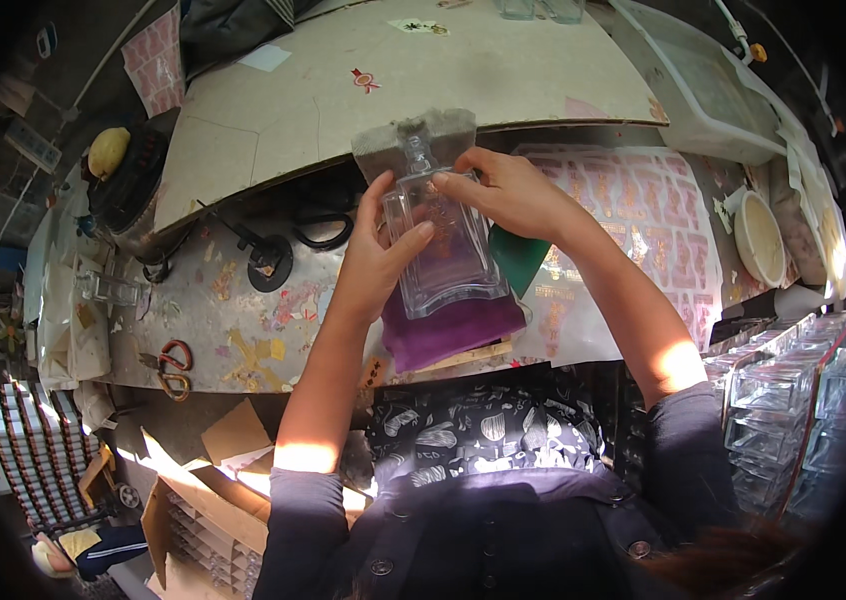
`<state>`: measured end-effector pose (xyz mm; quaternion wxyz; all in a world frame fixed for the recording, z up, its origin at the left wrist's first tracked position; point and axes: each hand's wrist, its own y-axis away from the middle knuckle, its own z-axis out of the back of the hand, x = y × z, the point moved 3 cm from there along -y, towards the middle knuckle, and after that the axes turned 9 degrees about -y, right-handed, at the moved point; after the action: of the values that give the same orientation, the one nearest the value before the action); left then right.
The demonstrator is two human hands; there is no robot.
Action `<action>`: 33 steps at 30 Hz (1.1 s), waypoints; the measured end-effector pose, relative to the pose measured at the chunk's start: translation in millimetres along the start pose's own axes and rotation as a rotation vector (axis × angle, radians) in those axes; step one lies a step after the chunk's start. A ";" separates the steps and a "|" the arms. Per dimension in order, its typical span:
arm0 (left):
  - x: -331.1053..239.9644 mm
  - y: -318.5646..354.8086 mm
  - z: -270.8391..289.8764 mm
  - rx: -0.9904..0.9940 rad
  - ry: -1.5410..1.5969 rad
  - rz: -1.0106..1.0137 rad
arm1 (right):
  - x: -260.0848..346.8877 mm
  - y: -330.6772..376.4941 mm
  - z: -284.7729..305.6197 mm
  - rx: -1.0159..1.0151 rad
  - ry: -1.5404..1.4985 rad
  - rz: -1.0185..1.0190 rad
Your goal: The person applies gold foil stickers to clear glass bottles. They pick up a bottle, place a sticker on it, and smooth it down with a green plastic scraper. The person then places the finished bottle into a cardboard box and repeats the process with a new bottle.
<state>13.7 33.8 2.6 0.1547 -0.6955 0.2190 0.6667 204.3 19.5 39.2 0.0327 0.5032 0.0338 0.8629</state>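
A clear glass bottle (440,238) with a square body and short neck lies tilted over a purple cloth (448,335) at the bench's near edge. My left hand (378,250) grips the bottle's left side. My right hand (503,190) presses its fingertips on the bottle's upper face. A grey block (413,135) stands just behind the bottle's neck. A dark green piece (520,258) sits to the right of the bottle, under my right wrist.
Sheets of pink decals (633,205) cover the bench on the right, beside a white bowl (761,238). Stacked clear bottles (793,400) fill a crate at right. Orange-handled scissors (173,368) lie at left. Cardboard boxes (208,515) sit on the floor.
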 end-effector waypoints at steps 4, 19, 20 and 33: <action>-0.3 -2.0 0.5 -0.012 0.026 0.028 | 1.8 -1.7 -0.6 -0.009 0.056 0.021; 1.4 28.5 5.0 0.092 -0.105 0.146 | -25.8 60.7 -15.6 0.106 -0.260 -0.196; 4.2 28.7 6.4 0.101 -0.094 0.138 | -23.4 66.4 -18.0 0.117 -0.263 -0.202; 18.5 23.9 23.0 0.188 0.418 0.189 | -43.1 72.2 -26.1 0.063 -0.524 -0.268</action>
<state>-17.9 23.2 -15.4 0.1070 -0.7774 0.3714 0.4963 201.1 -57.0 -4.4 0.1383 0.7008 0.1169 0.6900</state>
